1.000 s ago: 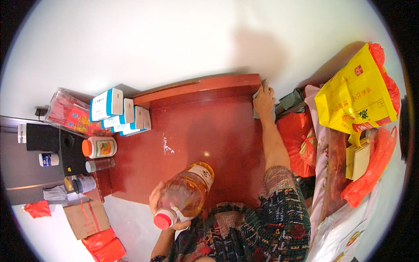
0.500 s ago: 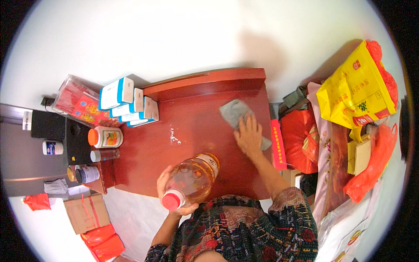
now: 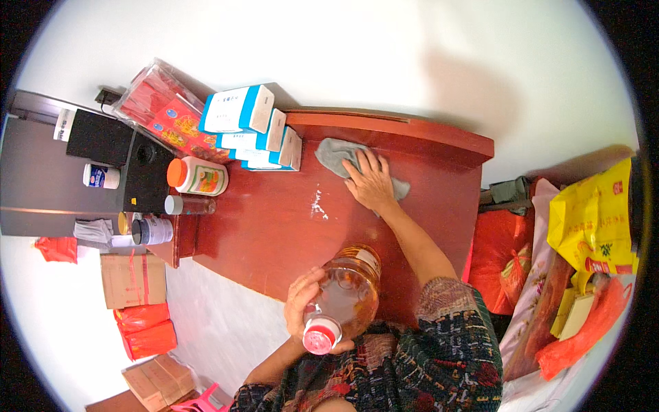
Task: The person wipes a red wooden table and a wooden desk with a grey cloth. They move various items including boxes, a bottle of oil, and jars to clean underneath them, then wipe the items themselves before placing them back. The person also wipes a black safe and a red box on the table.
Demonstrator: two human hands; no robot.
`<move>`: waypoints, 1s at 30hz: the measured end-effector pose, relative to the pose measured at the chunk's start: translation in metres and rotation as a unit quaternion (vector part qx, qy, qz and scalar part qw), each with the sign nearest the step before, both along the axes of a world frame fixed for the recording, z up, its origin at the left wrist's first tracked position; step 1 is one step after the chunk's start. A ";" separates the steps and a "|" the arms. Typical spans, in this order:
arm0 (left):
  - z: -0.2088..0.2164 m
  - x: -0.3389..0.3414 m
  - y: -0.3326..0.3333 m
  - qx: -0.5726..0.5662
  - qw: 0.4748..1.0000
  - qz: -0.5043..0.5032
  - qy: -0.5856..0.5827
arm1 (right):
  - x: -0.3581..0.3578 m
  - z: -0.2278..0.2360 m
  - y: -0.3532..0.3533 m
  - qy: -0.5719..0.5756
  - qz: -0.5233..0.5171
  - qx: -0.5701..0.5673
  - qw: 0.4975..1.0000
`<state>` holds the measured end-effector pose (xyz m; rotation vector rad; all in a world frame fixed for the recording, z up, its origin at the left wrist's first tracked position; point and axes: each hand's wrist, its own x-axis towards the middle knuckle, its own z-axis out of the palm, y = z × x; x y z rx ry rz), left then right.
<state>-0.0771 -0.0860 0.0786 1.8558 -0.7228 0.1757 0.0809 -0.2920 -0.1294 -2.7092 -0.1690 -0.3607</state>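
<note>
A large clear bottle of amber liquid with a red cap stands tilted at the near edge of the red-brown wooden tabletop. My left hand is wrapped round it near the neck. Farther off, my right hand lies spread over a grey cloth, pressing it against the wood close to the raised back ledge. Part of the cloth is hidden under the palm. White marks show on the surface left of that hand.
Stacked white-and-blue tissue packs sit at the back left. Beside them are an orange-lidded white jar, a clear grey-lidded jar and a black speaker-like box. Red bags and a yellow bag crowd the right side.
My right hand has slid the cloth leftward and back across the tabletop, nearer the tissue packs. The view has turned, shifting the table right; my left hand still holds the bottle.
</note>
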 end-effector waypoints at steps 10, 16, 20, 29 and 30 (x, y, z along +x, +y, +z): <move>0.002 0.002 -0.007 -0.011 0.999 0.035 -0.017 | 0.029 0.000 0.041 0.009 0.163 -0.031 0.986; 0.004 0.004 0.001 0.023 1.000 -0.009 -0.011 | -0.077 0.018 0.001 0.028 0.194 -0.010 0.981; 0.011 0.001 0.006 0.038 0.998 -0.014 0.038 | -0.157 0.034 -0.027 0.079 0.119 -0.031 0.989; 0.015 0.009 -0.001 0.045 0.997 0.008 0.054 | -0.254 0.027 -0.025 0.073 0.014 -0.070 0.995; 0.019 0.015 -0.004 0.051 0.997 0.016 0.055 | -0.254 0.026 -0.025 0.065 0.004 -0.072 0.995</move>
